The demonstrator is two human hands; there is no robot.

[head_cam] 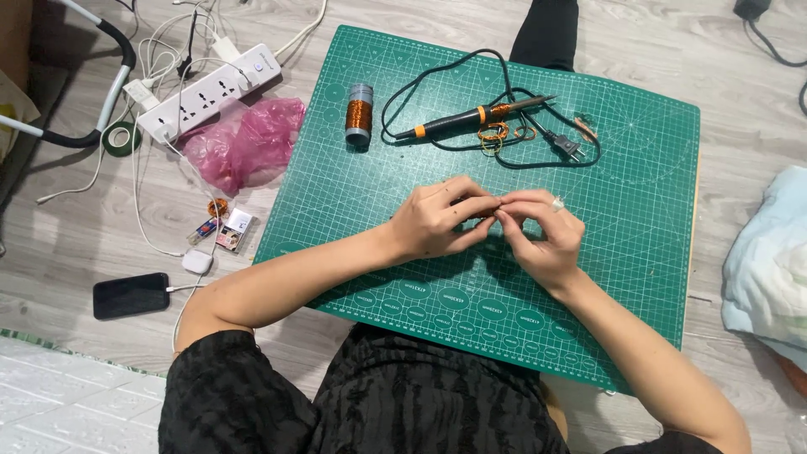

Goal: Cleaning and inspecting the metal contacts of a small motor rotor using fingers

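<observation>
Copper-coloured wire piece (pixel 494 204), tiny, sits pinched between both hands at centre frame, above the green cutting mat (pixel 639 219). Left hand (pixel 437 220) comes in from lower left, fingers curled, thumb and forefinger pressed together on the piece. Right hand (pixel 542 231) comes in from lower right, fingertips also pinched on it, touching the left fingertips. Piece lies right at the meeting point, so neither hand is nearer; its long axis seems to run left-right across the frame, but cannot tell for sure. Most of it is hidden by the fingers, so its shape and length are unclear.

Upper centre of mat: soldering iron (pixel 475 118) with black cord, tip pointing right, loose copper loops (pixel 494 134) just beside it. Copper wire spool (pixel 359 113) stands upright left of the iron. Off-mat upper left: white power strip (pixel 208 91), pink plastic bag (pixel 244 143). Lower left: black phone (pixel 131 294) on the floor.
</observation>
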